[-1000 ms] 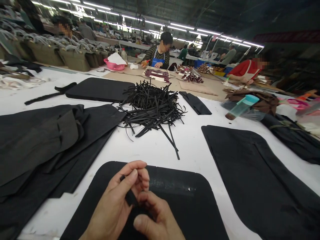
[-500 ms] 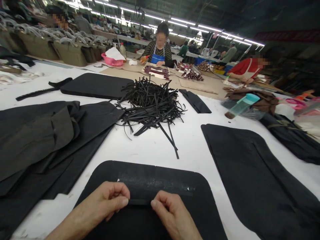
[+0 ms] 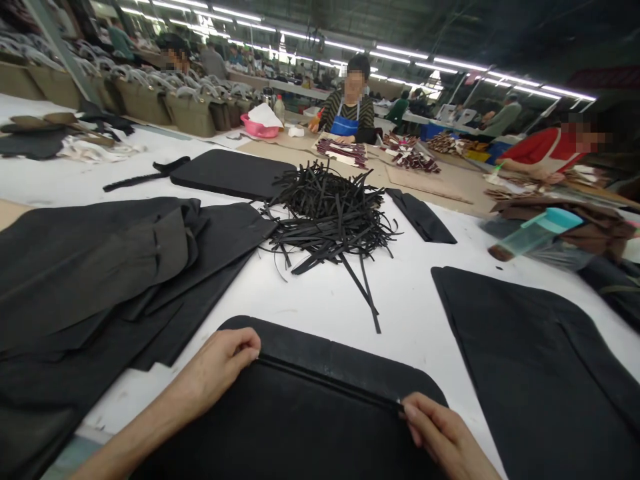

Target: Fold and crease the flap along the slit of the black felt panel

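A black panel with rounded corners (image 3: 305, 433) lies in front of me on the white table. Across its far part runs a narrow black strip (image 3: 327, 383), slanting down to the right. At the strip's left end, my left hand (image 3: 227, 357) is closed, thumb and fingers pinched on it. My right hand (image 3: 440, 427) pinches the right end, its lower fingers curled and partly hidden. Faint pale specks show on the panel just beyond the strip.
A tangled heap of black strips (image 3: 335, 213) lies beyond the panel. Black pieces (image 3: 90, 267) are layered at left, and another black panel (image 3: 530, 347) lies at right. A teal-lidded bottle (image 3: 537, 233) rests on its side. Co-workers (image 3: 345, 113) sit across the table.
My hands have spread apart from near the panel's middle to the two ends of the line. The glossy band and white marks seen before are now mostly covered. The view has swung left.
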The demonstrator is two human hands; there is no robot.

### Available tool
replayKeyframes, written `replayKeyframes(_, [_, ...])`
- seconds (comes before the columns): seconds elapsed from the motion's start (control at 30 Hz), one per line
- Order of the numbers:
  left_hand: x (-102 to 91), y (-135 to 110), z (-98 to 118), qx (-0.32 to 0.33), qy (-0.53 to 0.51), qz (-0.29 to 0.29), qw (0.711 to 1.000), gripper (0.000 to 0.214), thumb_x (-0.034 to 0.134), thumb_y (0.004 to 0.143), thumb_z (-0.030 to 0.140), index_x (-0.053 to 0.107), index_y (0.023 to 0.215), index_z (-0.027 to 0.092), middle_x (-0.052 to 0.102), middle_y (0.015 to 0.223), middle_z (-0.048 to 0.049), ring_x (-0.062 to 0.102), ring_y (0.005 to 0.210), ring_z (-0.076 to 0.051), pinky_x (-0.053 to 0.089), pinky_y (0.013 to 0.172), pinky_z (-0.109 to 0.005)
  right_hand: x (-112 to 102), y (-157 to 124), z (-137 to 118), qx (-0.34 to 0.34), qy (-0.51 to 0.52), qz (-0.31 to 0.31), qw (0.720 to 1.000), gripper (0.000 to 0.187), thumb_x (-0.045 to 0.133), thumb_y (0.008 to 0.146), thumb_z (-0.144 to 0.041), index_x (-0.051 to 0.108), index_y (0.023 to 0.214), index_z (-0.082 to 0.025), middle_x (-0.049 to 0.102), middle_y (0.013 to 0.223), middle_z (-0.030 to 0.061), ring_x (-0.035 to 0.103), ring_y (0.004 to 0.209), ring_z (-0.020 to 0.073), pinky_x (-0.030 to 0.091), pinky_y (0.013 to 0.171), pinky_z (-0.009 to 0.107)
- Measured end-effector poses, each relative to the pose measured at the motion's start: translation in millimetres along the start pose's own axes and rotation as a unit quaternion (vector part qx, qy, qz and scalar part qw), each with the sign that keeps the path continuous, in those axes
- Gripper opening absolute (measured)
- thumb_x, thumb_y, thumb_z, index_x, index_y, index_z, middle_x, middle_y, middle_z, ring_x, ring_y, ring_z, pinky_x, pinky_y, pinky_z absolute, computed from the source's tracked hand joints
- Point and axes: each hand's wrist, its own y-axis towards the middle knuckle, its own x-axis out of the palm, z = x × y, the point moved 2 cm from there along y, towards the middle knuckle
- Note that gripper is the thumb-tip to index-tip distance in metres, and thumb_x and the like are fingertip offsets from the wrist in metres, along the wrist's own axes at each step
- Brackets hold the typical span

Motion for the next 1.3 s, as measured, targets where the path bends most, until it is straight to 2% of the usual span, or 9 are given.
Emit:
replayKeyframes(0.13, [3.2,14,-7,-0.031,-0.006,0.009,0.999,0.016,0.046,0.072,0.031,0.053,0.064,0.019,0.047,0.054,0.0047,0.042,0.052,-0.013,0.028,0.051,-0.024,0,8,10,0.042,0.028,0.025,0.998,0.043,0.040,0.084,-0.056,0.043,0.060,-0.021,0.032,0.054,-0.0052,0.033,0.051,0.0128,0.025,0.050,0.026])
replayKeyframes(0.23, [7.3,21,-15,-0.044,0.007,0.023,0.999,0.017,0.050,0.070,0.034,0.053,0.062,0.019,0.048,0.053,0.0040,0.042,0.053,-0.013,0.026,0.050,-0.024,3,12,16,0.069,0.054,0.081,0.993,0.041,0.046,0.080,-0.057,0.046,0.060,-0.021,0.034,0.051,-0.0055,0.032,0.046,0.0117,0.022,0.046,0.026])
replayKeyframes(0.33, [7.9,23,-16,-0.046,0.029,0.035,0.998,0.018,0.050,0.070,0.033,0.052,0.059,0.019,0.045,0.052,0.0043,0.041,0.054,-0.013,0.025,0.050,-0.024,5,15,23,0.082,0.064,0.106,0.989,0.038,0.050,0.076,-0.056,0.047,0.060,-0.021,0.038,0.050,-0.0053,0.032,0.043,0.0109,0.021,0.044,0.026])
replayKeyframes(0.5, [5.6,22,-13,-0.036,0.051,0.025,0.998,0.016,0.045,0.071,0.027,0.051,0.059,0.019,0.046,0.053,0.0043,0.043,0.054,-0.014,0.025,0.052,-0.024,6,19,29,0.094,0.064,0.088,0.990,0.036,0.053,0.075,-0.054,0.049,0.062,-0.021,0.036,0.052,-0.0055,0.033,0.045,0.0111,0.023,0.044,0.025])
replayKeyframes(0.77, [8.2,24,-18,-0.046,0.069,0.034,0.996,0.016,0.044,0.073,0.029,0.049,0.060,0.020,0.046,0.050,0.0048,0.042,0.051,-0.013,0.024,0.050,-0.024,6,22,24,0.111,0.047,0.090,0.989,0.039,0.054,0.070,-0.059,0.047,0.058,-0.022,0.032,0.051,-0.0058,0.030,0.046,0.0115,0.023,0.044,0.026])
replayKeyframes(1.03, [10.1,25,-19,-0.037,0.099,0.025,0.994,0.020,0.043,0.075,0.033,0.047,0.060,0.021,0.044,0.050,0.0049,0.042,0.052,-0.014,0.024,0.050,-0.024,5,22,20,0.124,0.063,0.069,0.988,0.040,0.051,0.073,-0.058,0.043,0.059,-0.022,0.033,0.051,-0.0064,0.029,0.046,0.0109,0.020,0.045,0.025])
replayKeyframes(1.2, [12.0,25,-18,-0.033,0.137,0.025,0.990,0.020,0.039,0.077,0.033,0.043,0.061,0.021,0.045,0.053,0.0044,0.044,0.055,-0.014,0.026,0.053,-0.025,5,19,12,0.115,0.063,0.095,0.987,0.038,0.051,0.072,-0.056,0.043,0.058,-0.021,0.035,0.050,-0.0062,0.029,0.046,0.0101,0.019,0.044,0.025])
replayKeyframes(1.3, [12.2,23,-17,-0.033,0.172,0.026,0.984,0.019,0.036,0.079,0.031,0.043,0.064,0.022,0.047,0.054,0.0041,0.046,0.056,-0.015,0.026,0.054,-0.025,5,18,9,0.111,0.076,0.087,0.987,0.037,0.051,0.074,-0.054,0.043,0.059,-0.021,0.035,0.050,-0.0067,0.028,0.044,0.0095,0.018,0.044,0.024])
